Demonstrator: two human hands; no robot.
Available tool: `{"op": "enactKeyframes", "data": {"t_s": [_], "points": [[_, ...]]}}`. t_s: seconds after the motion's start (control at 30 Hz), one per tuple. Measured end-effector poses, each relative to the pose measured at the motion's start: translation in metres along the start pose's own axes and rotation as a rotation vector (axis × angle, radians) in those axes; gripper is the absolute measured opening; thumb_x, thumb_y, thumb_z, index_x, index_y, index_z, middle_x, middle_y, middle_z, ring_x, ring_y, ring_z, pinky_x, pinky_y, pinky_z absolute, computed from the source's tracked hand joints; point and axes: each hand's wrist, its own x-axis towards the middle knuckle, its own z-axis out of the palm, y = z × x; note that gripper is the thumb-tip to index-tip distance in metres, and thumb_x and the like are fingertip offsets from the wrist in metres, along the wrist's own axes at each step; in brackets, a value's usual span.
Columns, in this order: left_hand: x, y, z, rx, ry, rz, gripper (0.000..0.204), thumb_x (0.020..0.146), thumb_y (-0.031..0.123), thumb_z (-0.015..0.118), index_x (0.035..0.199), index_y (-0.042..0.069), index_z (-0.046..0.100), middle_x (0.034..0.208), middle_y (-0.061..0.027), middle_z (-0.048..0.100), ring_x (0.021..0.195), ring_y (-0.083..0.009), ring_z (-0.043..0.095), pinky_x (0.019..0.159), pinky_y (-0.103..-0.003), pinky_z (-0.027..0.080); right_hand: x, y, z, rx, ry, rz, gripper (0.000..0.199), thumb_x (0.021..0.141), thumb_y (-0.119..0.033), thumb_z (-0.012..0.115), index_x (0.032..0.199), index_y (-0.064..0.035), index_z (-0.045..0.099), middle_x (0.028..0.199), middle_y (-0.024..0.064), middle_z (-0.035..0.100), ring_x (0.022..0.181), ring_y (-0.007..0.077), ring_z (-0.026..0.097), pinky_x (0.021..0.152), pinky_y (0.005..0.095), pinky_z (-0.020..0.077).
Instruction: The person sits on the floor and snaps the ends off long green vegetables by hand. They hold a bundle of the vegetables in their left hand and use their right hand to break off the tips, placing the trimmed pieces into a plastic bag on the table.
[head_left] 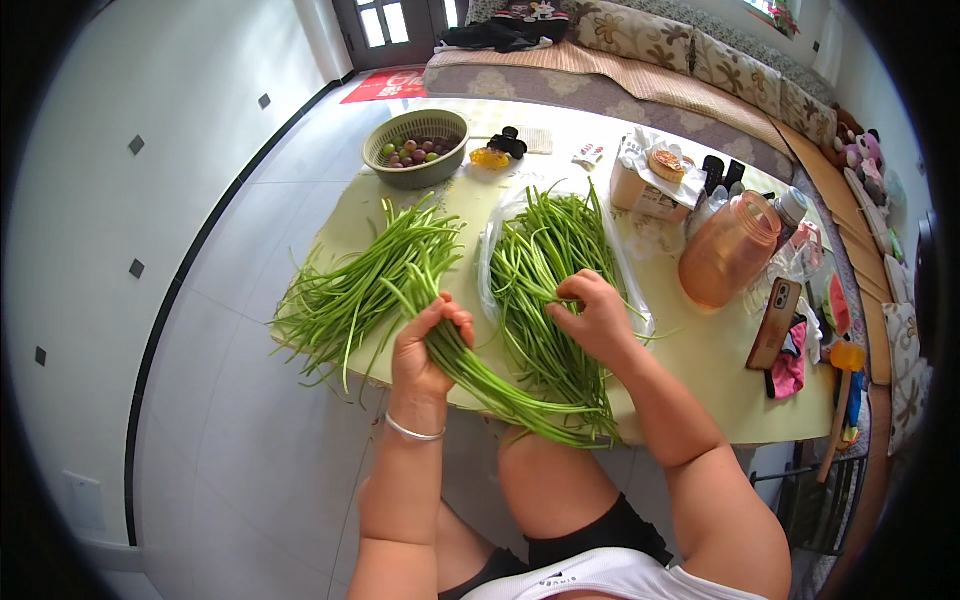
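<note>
likely sorting stems: left hand (428, 345) closed round bunch (490, 384) at table (650, 408) edge, right hand (598, 312) at pile (540, 245), can't tell if pinching; next pick calls for freeing one stem cleanly.

Table (748, 408), pale yellow. Near edge: left hand (425, 352) clasping stalk bundle (500, 392), green. Inward: right hand (600, 315) at stalk heap (540, 250) on clear bag (639, 312). Left edge: loose stalk pile (350, 285). Far-left corner: basin (415, 178), grapes (420, 151). Toward right edge: pinkish jug (725, 258), phone (774, 325).
</note>
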Motion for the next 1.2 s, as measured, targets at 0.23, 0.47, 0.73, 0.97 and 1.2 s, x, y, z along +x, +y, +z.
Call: {"op": "enactKeyframes", "data": {"t_s": [0.23,0.47,0.73,0.97,1.2], "points": [[0.015,-0.019,-0.019,0.146,0.196,-0.044,0.012,0.088,0.003,0.059,0.097,0.000,0.066,0.108,-0.0201,0.067,0.100,-0.0336,0.066,0.089,-0.046,0.055,0.001,-0.009,-0.015,0.308,-0.038,0.229,0.017,0.091,-0.012,0.062,0.092,0.0047,0.059,0.065,0.0081,0.060,0.053,0.0109,0.059,0.050,0.0270,0.0431],[0.019,-0.027,-0.015,0.149,0.159,-0.051,0.011,0.090,0.001,0.055,0.101,-0.002,0.057,0.116,-0.0275,0.061,0.109,-0.0379,0.061,0.095,-0.048,0.053,-0.009,-0.029,-0.023,0.297,-0.007,0.129,0.015,0.093,-0.011,0.059,0.082,-0.0002,0.054,0.059,0.0059,0.056,0.049,0.0102,0.055,0.047,0.0283,0.0415],[0.026,-0.029,-0.022,0.052,0.075,-0.093,0.034,0.094,0.005,0.051,0.123,-0.012,0.047,0.124,-0.0263,0.057,0.112,-0.0354,0.059,0.096,-0.046,0.052,-0.018,-0.040,-0.017,-0.024,-0.439,-0.296,0.018,0.086,-0.021,0.064,0.083,-0.0064,0.054,0.063,0.0164,0.057,0.057,0.0384,0.056,0.053,0.0451,0.0456],[0.023,-0.022,-0.034,0.086,0.014,-0.061,0.040,0.091,0.005,0.055,0.124,-0.016,0.045,0.113,-0.0225,0.058,0.099,-0.0266,0.060,0.088,-0.039,0.052,-0.017,-0.043,-0.014,-0.079,-0.653,-0.345,0.022,0.086,-0.027,0.062,0.083,-0.0061,0.056,0.061,0.0161,0.056,0.058,0.0378,0.056,0.054,0.0465,0.0448],[0.015,-0.026,-0.017,0.105,0.018,-0.067,0.020,0.089,0.002,0.057,0.107,-0.005,0.055,0.095,-0.0157,0.062,0.071,-0.0144,0.051,0.064,-0.030,0.046,-0.004,-0.019,-0.008,0.521,-0.365,0.144,0.023,0.094,-0.024,0.060,0.092,-0.0016,0.063,0.071,0.0031,0.062,0.064,0.0086,0.056,0.057,0.0255,0.0445]]}}
